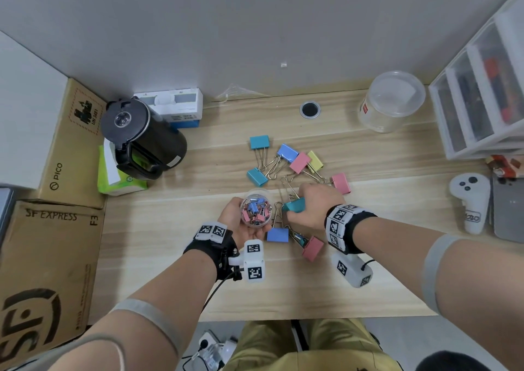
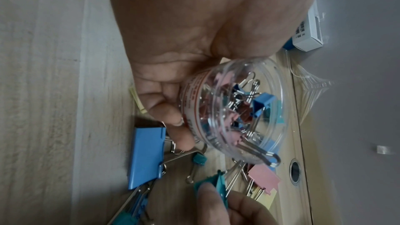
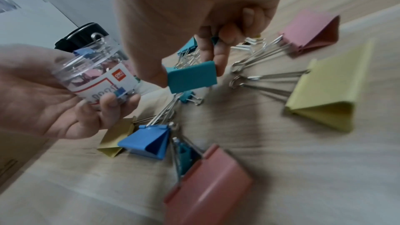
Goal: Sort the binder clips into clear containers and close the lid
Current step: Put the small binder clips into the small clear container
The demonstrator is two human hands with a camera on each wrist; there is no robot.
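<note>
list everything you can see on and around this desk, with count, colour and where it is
small clear container: one, clear, full of small mixed clips, in the left hand
teal binder clip: one, teal, pinched by the right hand
large binder clips: about ten, blue, teal, pink, yellow, loose on the desk
big clear container: one, clear, lidded, far right of the desk
desk: one, light wood
kettle: one, black, far left
cardboard boxes: two, brown, left
drawer unit: one, white, right
controller: one, white, right
left hand: holds the small container
right hand: pinches the teal clip
</note>
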